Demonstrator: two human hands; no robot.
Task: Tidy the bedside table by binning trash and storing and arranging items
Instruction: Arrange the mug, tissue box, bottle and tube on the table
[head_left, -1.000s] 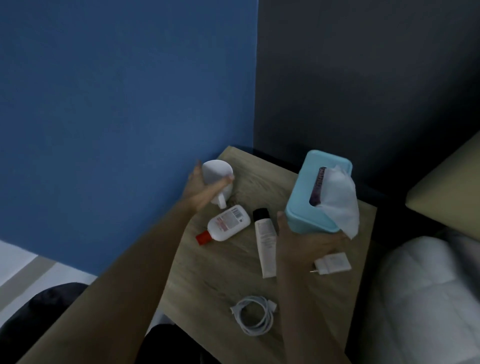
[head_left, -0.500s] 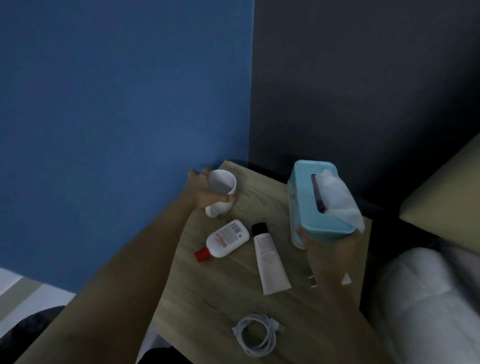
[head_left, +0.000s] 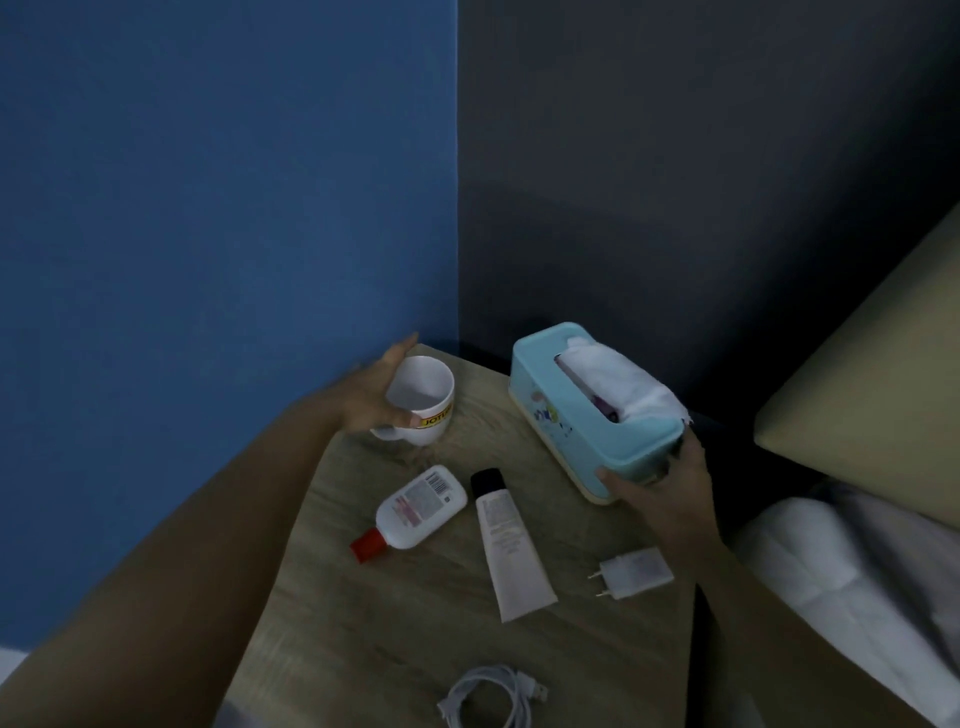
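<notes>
A wooden bedside table (head_left: 405, 613) stands in the wall corner. My left hand (head_left: 371, 397) grips a white mug (head_left: 423, 400) that stands upright at the table's back left corner. My right hand (head_left: 662, 483) holds the near end of a light blue tissue box (head_left: 582, 415), which rests flat near the back right edge with white tissue sticking out of its top. Between them lie a white bottle with a red cap (head_left: 415, 512) and a white tube with a black cap (head_left: 509, 545).
A white charger plug (head_left: 634, 571) lies near the table's right edge. A coiled white cable (head_left: 493, 699) sits at the front edge. A bed with white bedding (head_left: 857, 587) and a beige headboard (head_left: 883, 374) is on the right. Blue and dark walls close off the back.
The mug went from tilted in the air to upright on the back left corner. The tissue box came down from a raised, tilted hold to lying flat near the back right edge.
</notes>
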